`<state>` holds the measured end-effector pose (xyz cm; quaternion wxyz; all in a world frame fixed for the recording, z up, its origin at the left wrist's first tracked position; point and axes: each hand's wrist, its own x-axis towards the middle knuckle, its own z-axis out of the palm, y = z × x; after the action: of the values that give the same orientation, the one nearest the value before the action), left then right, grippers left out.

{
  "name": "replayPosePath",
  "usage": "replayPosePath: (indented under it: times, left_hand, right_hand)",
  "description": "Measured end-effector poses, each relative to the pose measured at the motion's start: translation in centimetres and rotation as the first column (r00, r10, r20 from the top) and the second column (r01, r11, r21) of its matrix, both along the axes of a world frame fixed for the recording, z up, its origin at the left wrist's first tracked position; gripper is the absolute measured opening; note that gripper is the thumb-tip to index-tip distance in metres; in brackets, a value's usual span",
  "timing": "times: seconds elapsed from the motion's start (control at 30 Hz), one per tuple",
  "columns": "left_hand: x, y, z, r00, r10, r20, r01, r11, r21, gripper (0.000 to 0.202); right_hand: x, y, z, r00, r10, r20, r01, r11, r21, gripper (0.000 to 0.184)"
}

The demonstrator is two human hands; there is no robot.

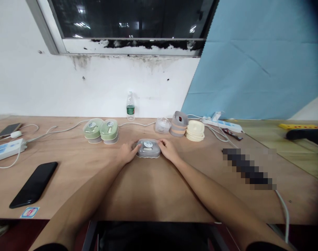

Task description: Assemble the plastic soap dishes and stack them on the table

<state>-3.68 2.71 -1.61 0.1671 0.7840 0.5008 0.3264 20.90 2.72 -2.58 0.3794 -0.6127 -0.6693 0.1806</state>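
A small grey plastic box (148,152) with a see-through lid and a round white label lies flat on the table in front of me. My left hand (128,151) grips its left end, thumb along the near side. On the opposite end, my right hand (168,148) has its fingers against the lid's corner. To the left are stacked green lidded boxes (109,131) with grey ones beneath them. Behind and to the right stand clear lids (163,124), a stack of grey trays (179,122) and a pile of cream-coloured trays (195,130).
A plastic bottle (130,107) stands by the wall. Black phone (34,184) lies at the left front, near a white power strip (7,150). Another power strip (224,124) sits at the back right, cables trailing. A pixelated dark object (246,167) lies on the right.
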Motion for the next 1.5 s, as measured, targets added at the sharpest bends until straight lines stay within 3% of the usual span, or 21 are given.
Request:
replayPosePath:
  times: [0.2, 0.37, 0.57, 0.67, 0.77, 0.83, 0.9, 0.97, 1.07, 1.17, 1.27, 1.37, 1.5]
  left_hand:
    - [-0.2, 0.6, -0.7, 0.998, 0.038, 0.042, -0.037, 0.999, -0.021, 0.042]
    - [-0.3, 0.9, -1.0, 0.998, 0.034, 0.05, -0.033, 0.999, -0.026, 0.041]
    - [-0.3, 0.2, -0.1, 1.0, 0.006, -0.001, -0.006, 0.997, 0.074, 0.043]
    - [-0.4, -0.5, 0.9, 0.988, -0.114, -0.102, 0.13, 0.976, 0.174, 0.044]
    - [-0.4, -1.0, 1.6, 0.937, -0.266, -0.228, 0.31, 0.933, 0.184, 0.045]
    - [-0.3, -1.0, 1.7, 0.92, -0.27, -0.284, 0.328, 0.927, 0.183, 0.048]
    - [-0.2, -0.9, 1.6, 0.932, -0.169, -0.321, 0.239, 0.951, 0.194, 0.048]
    - [-0.3, -0.7, 1.3, 0.941, 0.017, -0.339, 0.064, 0.972, 0.226, 0.046]
    - [-0.9, -0.3, 0.9, 0.89, 0.3, -0.345, -0.204, 0.935, 0.289, 0.051]
    - [-1.5, 0.1, 0.6, 0.841, 0.409, -0.354, -0.301, 0.897, 0.323, 0.063]
    - [-1.8, 0.4, 0.4, 0.85, 0.385, -0.36, -0.272, 0.905, 0.327, 0.068]
    - [-1.7, 0.4, 0.3, 0.865, 0.325, -0.382, -0.214, 0.928, 0.304, 0.065]
    - [-1.7, 0.3, 0.1, 0.862, 0.318, -0.394, -0.206, 0.931, 0.302, 0.06]
  right_hand:
    - [0.3, 0.0, 0.0, 0.997, 0.076, -0.026, -0.076, 0.997, 0.001, 0.043]
    - [0.2, -0.3, 0.5, 0.993, 0.096, 0.075, -0.093, 0.995, -0.039, 0.052]
    - [-0.1, -0.7, 1.0, 0.989, 0.111, 0.094, -0.106, 0.992, -0.062, 0.051]
    - [0.0, -0.4, 0.6, 0.997, 0.07, 0.043, -0.07, 0.997, -0.018, 0.05]
    - [0.3, -0.1, 0.2, 0.998, 0.05, -0.024, -0.049, 0.999, 0.02, 0.048]
    - [0.5, 0.0, 0.0, 0.997, 0.046, -0.056, -0.045, 0.999, 0.025, 0.05]
    - [0.7, 0.1, 0.0, 0.997, 0.035, -0.063, -0.034, 0.999, 0.017, 0.053]
    - [0.7, 0.0, 0.0, 0.999, 0.026, -0.047, -0.025, 1.0, 0.011, 0.054]
    - [0.7, 0.0, 0.1, 1.0, 0.016, -0.006, -0.016, 0.999, 0.031, 0.05]
    - [1.4, 0.1, 0.5, 0.999, -0.045, 0.006, 0.044, 0.993, 0.11, 0.043]
    - [3.5, 0.4, 1.1, 0.981, -0.193, -0.022, 0.191, 0.944, 0.27, 0.036]
    - [7.2, 1.2, 1.4, 0.93, -0.364, -0.051, 0.351, 0.837, 0.42, 0.033]
    - [12.7, 2.1, 1.0, 0.823, -0.568, 0.013, 0.482, 0.709, 0.515, 0.034]
